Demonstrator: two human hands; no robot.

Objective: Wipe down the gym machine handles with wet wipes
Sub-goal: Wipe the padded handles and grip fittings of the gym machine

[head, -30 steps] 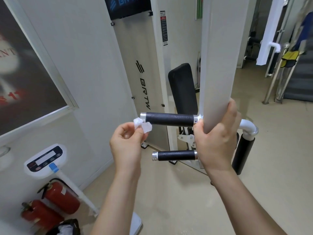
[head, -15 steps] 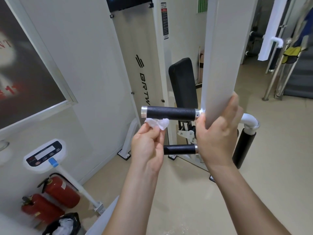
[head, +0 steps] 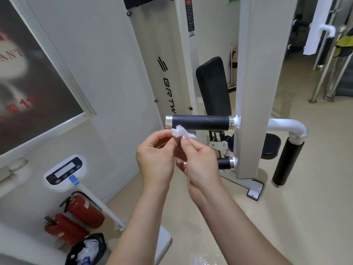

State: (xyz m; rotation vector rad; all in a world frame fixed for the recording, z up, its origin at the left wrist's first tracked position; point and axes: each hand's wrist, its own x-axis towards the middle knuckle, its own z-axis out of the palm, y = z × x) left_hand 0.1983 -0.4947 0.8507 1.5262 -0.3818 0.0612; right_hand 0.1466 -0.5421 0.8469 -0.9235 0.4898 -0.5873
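The wet wipe [head: 180, 131] is a small, crumpled white piece, held in the air just under the free end of the upper handle [head: 200, 122] and not yet touching it. Both hands hold it. The left hand [head: 154, 159] pinches one side with thumb and forefinger, and the right hand [head: 200, 163] pinches the other side, its fingers [head: 186, 142] curled around the edge.

I judge the wipe to be very light, soft and limp, probably damp and easy to tear, so it is better opened flat and wrapped around the grip than pulled hard. The handle looks stiff and fixed, with a black textured sleeve and shiny metal end caps. The palm can close over the wipe in the middle of the sleeve. A shorter lower handle [head: 224, 163] is partly hidden behind the right hand.

The white weight cover [head: 152, 54] carries the letters "BRTW" under a striped logo. The sticker [head: 190, 16] above it is too small to read. The poster [head: 28, 73] is blurred; only "ANT" is legible.
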